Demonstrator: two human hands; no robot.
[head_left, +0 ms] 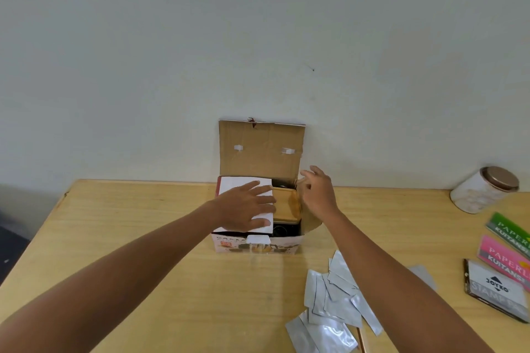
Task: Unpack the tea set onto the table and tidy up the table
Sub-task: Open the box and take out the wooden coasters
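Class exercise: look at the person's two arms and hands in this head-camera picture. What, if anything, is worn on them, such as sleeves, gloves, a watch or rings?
Both forearms are bare as far as the picture shows; no sleeve edge appears. The left hand and right hand wear no gloves. No watch, bracelet or ring shows on either wrist or on the fingers, though the picture is slightly blurred.

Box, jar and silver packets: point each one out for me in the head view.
box (258, 245): head view, on its printed front wall.
jar (473, 195): head view, on its pale side, below the copper lid.
silver packets (332, 299): head view, on one packet mid-pile.
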